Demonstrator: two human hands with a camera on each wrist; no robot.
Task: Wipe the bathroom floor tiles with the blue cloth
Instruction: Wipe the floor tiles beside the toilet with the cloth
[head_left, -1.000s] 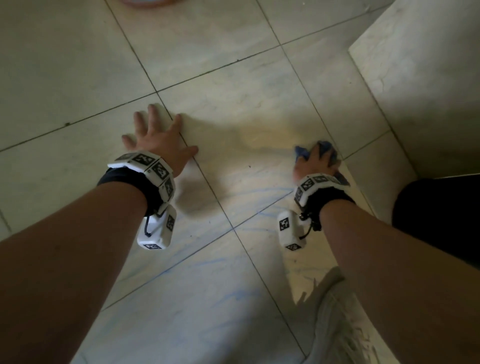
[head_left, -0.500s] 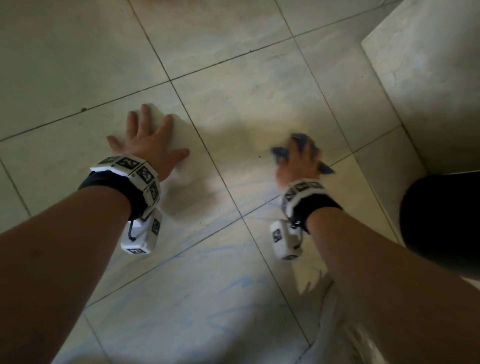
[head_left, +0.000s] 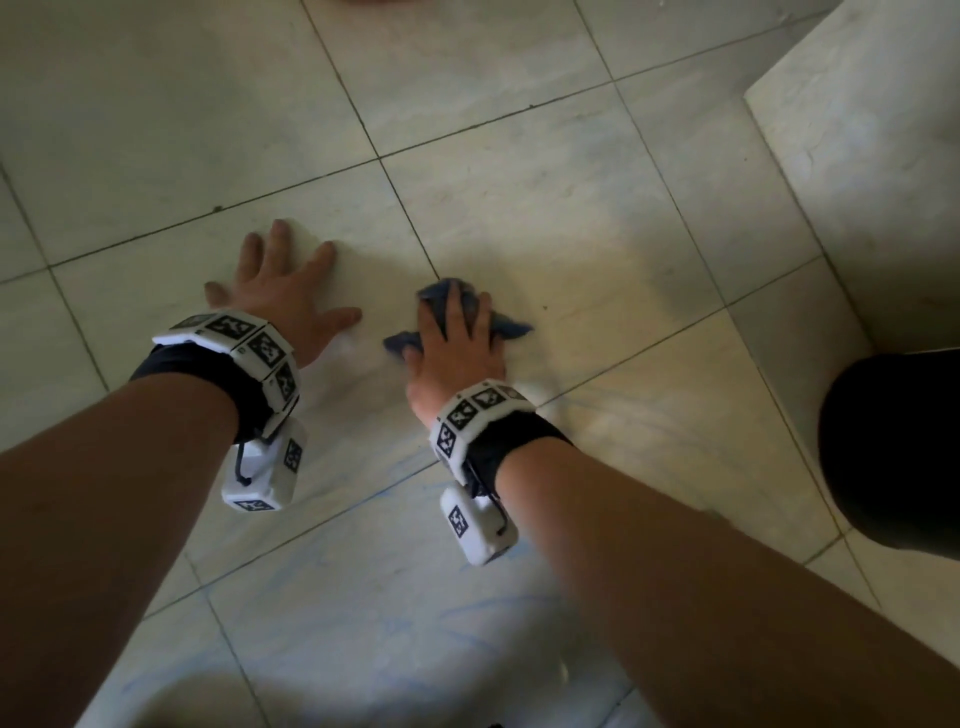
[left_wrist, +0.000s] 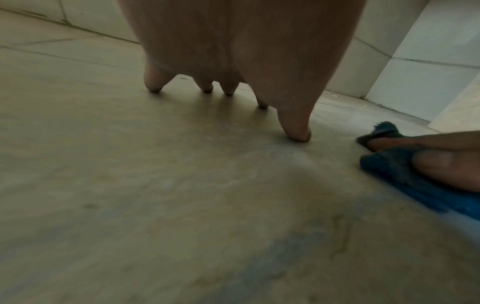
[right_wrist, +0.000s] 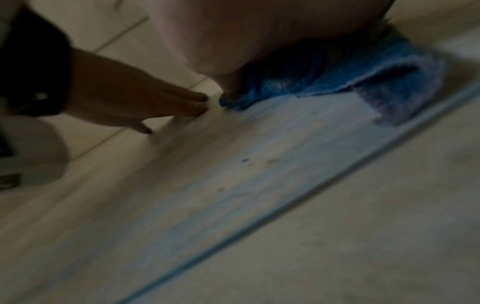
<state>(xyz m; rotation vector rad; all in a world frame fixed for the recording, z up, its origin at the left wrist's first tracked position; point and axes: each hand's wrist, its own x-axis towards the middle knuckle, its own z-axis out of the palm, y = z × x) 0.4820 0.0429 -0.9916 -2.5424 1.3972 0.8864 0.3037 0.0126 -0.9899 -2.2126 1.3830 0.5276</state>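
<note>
From the head camera, the left hand (head_left: 283, 301) lies flat on the pale floor tiles (head_left: 519, 218), fingers straight and spread, holding nothing. Just to its right, the right hand (head_left: 457, 345) presses down on the blue cloth (head_left: 511, 327) with straight fingers — the cloth is bunched under the palm, with corners poking out to the left, front and right, near a crossing of grout lines. A dark knee (head_left: 893, 447) shows at the right edge, beside a raised tiled step (head_left: 857, 130). In the left wrist view the fingertips (left_wrist: 298, 134) of the left hand touch the floor, well spread, and the cloth sits at the right under the other hand's fingers. The right wrist view is blurred — the cloth (right_wrist: 337, 78) lies under the palm against the tile, and faint blue streaks (right_wrist: 233, 236) run along a grout line.
</note>
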